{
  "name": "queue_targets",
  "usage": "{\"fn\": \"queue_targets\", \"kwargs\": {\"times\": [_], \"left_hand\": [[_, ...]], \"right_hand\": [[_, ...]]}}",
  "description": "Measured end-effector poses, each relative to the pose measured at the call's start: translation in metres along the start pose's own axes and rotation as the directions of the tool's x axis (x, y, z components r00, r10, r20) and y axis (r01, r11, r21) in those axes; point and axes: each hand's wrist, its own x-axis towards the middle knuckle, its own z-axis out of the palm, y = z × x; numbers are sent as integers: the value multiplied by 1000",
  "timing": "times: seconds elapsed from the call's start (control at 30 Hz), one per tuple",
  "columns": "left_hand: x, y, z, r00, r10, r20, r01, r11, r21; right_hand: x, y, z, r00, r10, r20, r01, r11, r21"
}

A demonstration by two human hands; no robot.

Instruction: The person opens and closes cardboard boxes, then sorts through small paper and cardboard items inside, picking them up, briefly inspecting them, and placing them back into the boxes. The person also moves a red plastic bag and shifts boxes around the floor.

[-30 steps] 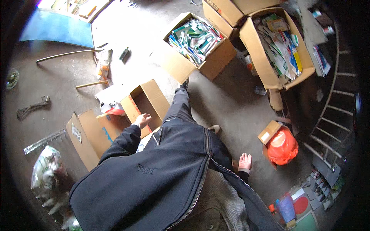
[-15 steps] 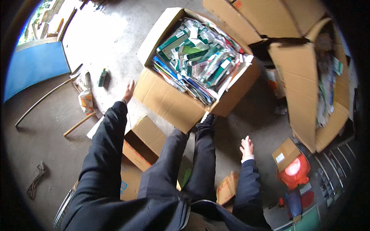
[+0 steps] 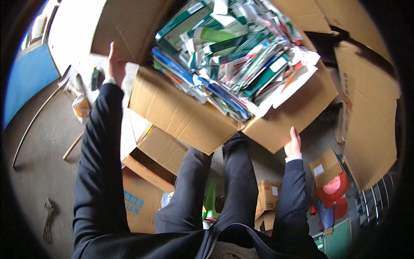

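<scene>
A large open cardboard box packed with several papers and green, white and blue flattened cartons fills the upper middle, close to me. My left hand is at its left side, fingers stretched upward beside a darker brown flap; whether they touch it I cannot tell. My right hand has its fingers on the lower edge of the box's right flap. My legs are just below the box, with a smaller open box beside the left one.
Tall cardboard boxes stand at right, near red plastic and metal bars. At left lie a blue panel, curved pole, wooden stick and dark bottle. Printed cardboard lies lower left.
The full box has come much nearer and looks bigger. Both arms have reached forward and up to its sides, and my right hand has reached the flap's edge.
</scene>
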Motion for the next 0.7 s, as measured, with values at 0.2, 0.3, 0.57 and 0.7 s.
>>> {"fn": "queue_targets", "kwargs": {"times": [0.2,0.3,0.57,0.7], "left_hand": [[-16,47,-58,993,35,117,-48,993,107],[-47,46,-55,981,166,102,-189,937,293],[-158,107,53,783,526,333,-548,328,770],[-198,183,68,640,557,529,-718,189,669]], "right_hand": [[-87,-58,42,966,-252,48,255,922,-292],[-112,-61,72,945,-325,30,310,868,-388],[-128,-75,137,860,-510,20,341,545,-766],[-165,-76,129,856,-511,72,382,535,-753]]}}
